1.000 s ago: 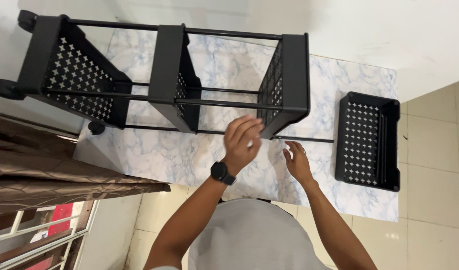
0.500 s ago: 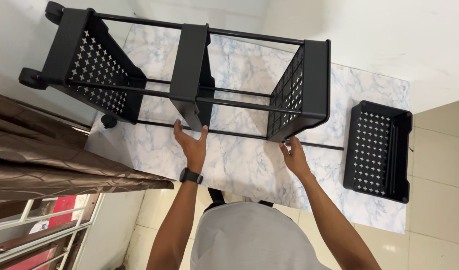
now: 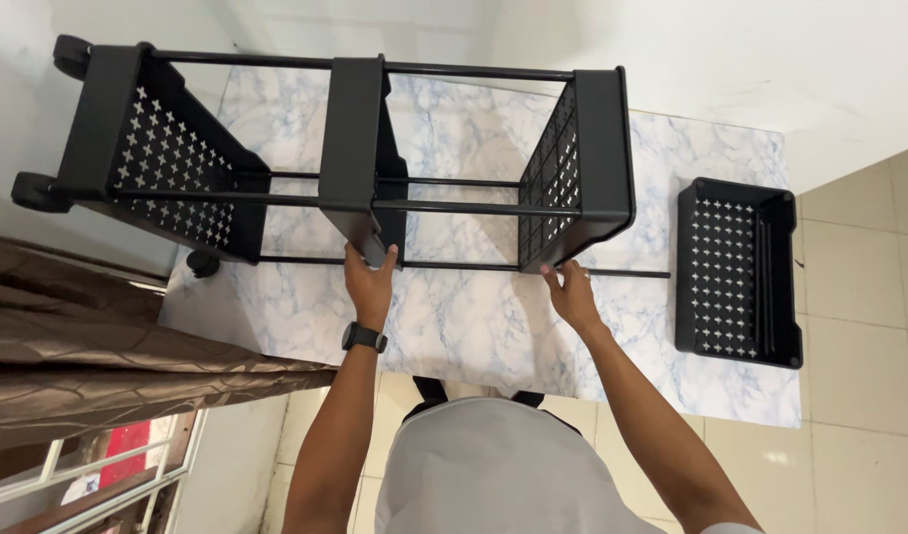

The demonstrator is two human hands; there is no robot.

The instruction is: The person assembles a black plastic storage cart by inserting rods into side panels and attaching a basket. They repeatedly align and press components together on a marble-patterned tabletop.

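Head view: black three-tier trolley frame [image 3: 355, 168] laid sideways on marble bench [image 3: 454, 316]. Left hand [image 3: 371, 282] closed on middle basket's lower corner. Right hand [image 3: 572, 295] gripped on lower rail [image 3: 474, 266]. Loose black basket [image 3: 735, 272] set apart, rightward.

Black matt plastic in the three perforated baskets of the rolling rack [image 3: 360, 148], faintly sheened along the flat rims; thin black rods [image 3: 474, 265], seemingly painted metal, smooth and slightly glossy; dark wheels [image 3: 37, 192] at far left, dull, rubbery or plastic, hard to tell which; same matt black plastic, cross-punched, in the loose basket [image 3: 737, 272] at right; marble-patterned table top [image 3: 454, 326], white with blue-grey veins, smooth with a soft satin shine; brown curtain [image 3: 98, 366] at near left, crinkled cloth with a silky gloss; pale floor tiles [image 3: 859, 336], glazed and reflective; smooth black band on the wristwatch [image 3: 364, 338]; grey shirt [image 3: 493, 475], plain matt cloth.
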